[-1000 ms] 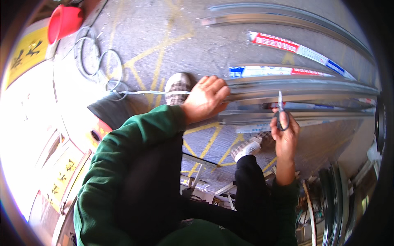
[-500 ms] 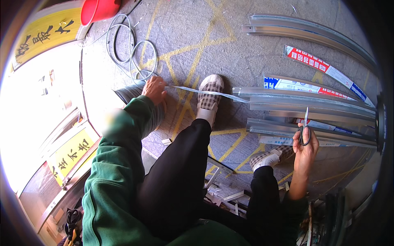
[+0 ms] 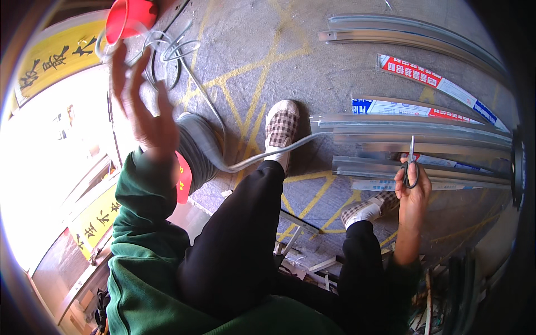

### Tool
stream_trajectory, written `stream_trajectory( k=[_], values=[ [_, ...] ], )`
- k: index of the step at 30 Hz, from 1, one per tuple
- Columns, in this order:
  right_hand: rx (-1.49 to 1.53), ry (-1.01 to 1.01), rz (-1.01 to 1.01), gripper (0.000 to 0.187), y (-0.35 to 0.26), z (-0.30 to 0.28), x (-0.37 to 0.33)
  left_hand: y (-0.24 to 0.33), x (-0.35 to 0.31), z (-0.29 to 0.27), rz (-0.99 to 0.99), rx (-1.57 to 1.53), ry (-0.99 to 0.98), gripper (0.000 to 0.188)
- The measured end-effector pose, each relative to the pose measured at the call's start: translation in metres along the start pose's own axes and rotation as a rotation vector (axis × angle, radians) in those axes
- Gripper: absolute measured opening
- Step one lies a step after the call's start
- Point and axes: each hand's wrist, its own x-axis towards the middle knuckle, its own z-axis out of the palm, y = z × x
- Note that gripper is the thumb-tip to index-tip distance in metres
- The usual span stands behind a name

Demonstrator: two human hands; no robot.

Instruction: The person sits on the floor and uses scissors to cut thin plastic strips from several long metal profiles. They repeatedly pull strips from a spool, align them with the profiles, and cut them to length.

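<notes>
My left hand [image 3: 146,114] is raised at the left, its fingers spread and slightly blurred, with nothing seen in it. Below it stands a thick coil of grey flexible strip [image 3: 196,144] with a red label [image 3: 183,177] on its near side. One strand of the grey strip [image 3: 254,162] sags from the loops, past the coil and over my shoe, to the metal profiles [image 3: 391,129]. Looser loops of it [image 3: 174,49] are smeared beyond my left hand. My right hand [image 3: 414,195] is closed around black-handled scissors [image 3: 412,170], blades pointing away from me.
Long silvery profiles [image 3: 410,30] and printed film strips [image 3: 416,72] cover the right floor. A red bucket [image 3: 129,19] stands far left, beside a yellow panel [image 3: 56,58]. Offcuts [image 3: 324,263] lie between my legs. My checked shoe [image 3: 281,123] is near the coil.
My left hand has lifted off the coil, up and to the left. The strand, taut before, now hangs slack, and the loops have shifted. The right hand keeps the scissors almost still.
</notes>
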Motion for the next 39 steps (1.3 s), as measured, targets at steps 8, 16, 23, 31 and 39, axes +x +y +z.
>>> stream_trajectory(
  k=[8, 16, 23, 31, 39],
  values=[
    [0.031, -0.041, -0.008, 0.024, 0.004, -0.006, 0.0, 0.087, -0.01, 0.064, -0.089, -0.358, -0.629, 0.042],
    [0.068, 0.072, -0.017, 0.029, 0.006, -0.008, -0.001, 0.177, -0.062, 0.145, 0.237, -0.568, -0.805, 0.054],
    [0.087, 0.209, -0.146, 0.028, -0.022, -0.058, 0.031, 0.187, -0.061, 0.156, 0.179, -0.574, -0.708, 0.032],
    [0.037, 0.352, -0.256, 0.026, -0.052, -0.127, 0.068, 0.185, -0.067, 0.157, 0.187, -0.565, -0.712, 0.04],
    [-0.037, 0.625, -0.209, 0.026, -0.133, -0.234, 0.133, 0.187, -0.065, 0.156, 0.196, -0.575, -0.687, 0.038]
  ],
)
